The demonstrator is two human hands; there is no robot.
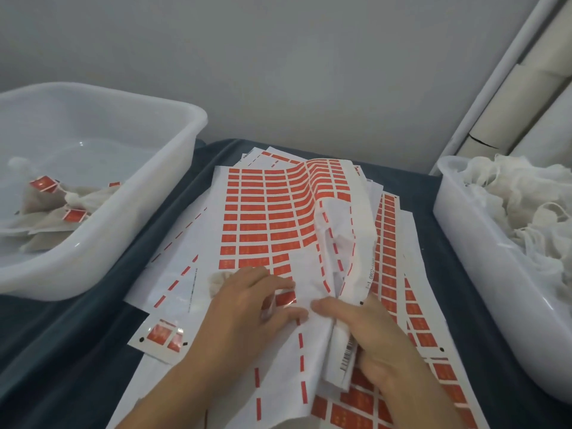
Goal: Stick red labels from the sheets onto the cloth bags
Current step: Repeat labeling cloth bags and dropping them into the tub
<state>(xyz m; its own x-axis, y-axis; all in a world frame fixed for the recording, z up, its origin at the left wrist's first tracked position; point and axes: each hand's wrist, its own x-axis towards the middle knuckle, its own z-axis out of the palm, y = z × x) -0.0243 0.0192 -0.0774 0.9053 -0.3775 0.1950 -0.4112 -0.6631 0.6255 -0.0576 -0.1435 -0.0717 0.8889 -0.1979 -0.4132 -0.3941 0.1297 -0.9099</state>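
A pile of white label sheets (pixel 263 212) printed with rows of red labels covers the dark table. The top sheet is partly stripped and its bare right part is folded and crumpled. My left hand (pixel 247 308) lies on this sheet, finger and thumb pinching a red label (pixel 284 298) at the edge of the printed rows. A beige cloth bag (pixel 218 281) pokes out from under its fingers. My right hand (pixel 368 335) grips the folded bare part of the sheet, thumb on top.
A white tub (pixel 173 168) at the left holds a few cloth bags bearing red labels. A second white tub (pixel 464 243) at the right is heaped with plain cloth bags. A small sheet scrap (pixel 161 335) with two labels lies near the left hand.
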